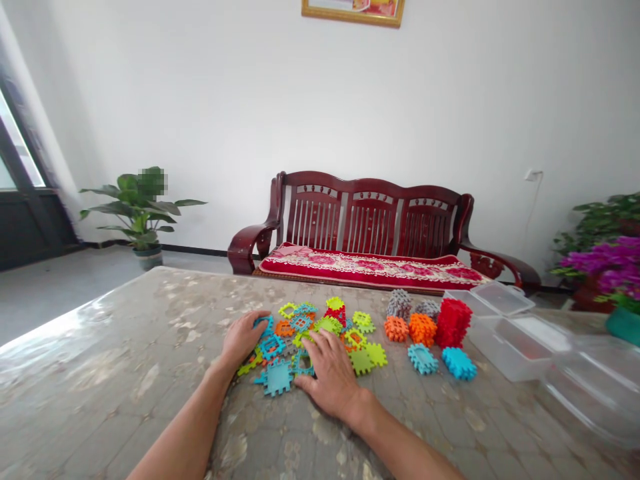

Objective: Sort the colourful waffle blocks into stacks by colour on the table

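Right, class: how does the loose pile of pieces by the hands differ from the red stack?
The loose pile mixes blue, green, orange and other colours; the red stack is all red. The loose pile spreads wide and untidily, while the red stack is compact and neatly layered. The left hand and right hand are at the loose pile, not the red stack. Both have notched-edged pieces.
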Demonstrator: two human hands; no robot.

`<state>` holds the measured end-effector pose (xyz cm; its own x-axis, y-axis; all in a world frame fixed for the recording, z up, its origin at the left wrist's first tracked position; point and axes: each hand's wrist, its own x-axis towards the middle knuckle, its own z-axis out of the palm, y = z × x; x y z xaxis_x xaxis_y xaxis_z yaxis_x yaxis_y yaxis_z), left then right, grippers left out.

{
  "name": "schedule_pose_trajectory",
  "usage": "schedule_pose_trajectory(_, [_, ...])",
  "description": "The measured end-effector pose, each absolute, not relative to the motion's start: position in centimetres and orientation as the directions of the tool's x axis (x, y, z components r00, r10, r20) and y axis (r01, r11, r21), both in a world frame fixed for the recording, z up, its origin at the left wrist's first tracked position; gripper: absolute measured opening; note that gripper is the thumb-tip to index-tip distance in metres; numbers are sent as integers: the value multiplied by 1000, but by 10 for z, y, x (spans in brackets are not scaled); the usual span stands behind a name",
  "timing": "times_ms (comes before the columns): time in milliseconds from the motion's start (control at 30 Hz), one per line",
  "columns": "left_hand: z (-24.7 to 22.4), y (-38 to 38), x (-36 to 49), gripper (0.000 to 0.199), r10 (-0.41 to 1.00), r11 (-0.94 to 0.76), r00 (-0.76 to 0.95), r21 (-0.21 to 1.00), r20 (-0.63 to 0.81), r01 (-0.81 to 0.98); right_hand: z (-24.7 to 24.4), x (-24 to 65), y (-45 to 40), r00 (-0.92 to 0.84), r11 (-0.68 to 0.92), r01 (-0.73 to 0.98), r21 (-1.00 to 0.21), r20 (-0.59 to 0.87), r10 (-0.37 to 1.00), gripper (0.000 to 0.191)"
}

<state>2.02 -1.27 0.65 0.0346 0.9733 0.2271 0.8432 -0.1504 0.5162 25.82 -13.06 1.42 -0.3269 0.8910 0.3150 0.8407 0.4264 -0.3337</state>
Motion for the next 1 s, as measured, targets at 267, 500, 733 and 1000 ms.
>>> schedule_pose_trajectory(267, [-1, -7, 18, 39, 980, -91, -36, 599, 197, 795, 15, 251, -129, -337, 446, 828, -338, 335, 880, 69])
schedule_pose_trajectory(500, [-10, -2, 22, 39, 975, -65, -100, 680, 201, 731, 19, 240, -142, -489, 593, 717, -365, 343, 802, 66])
schedule_pose_trajectory(733, [-10, -5, 36, 42, 964, -49, -173, 774, 203, 631, 14, 233, -131, -393, 510, 777, -369, 348, 851, 56])
schedule_pose_trajectory(1000, [4, -10, 36, 53, 953, -224, -135, 933, 270, 280, 20, 243, -116, -352, 527, 741, -416, 427, 833, 52])
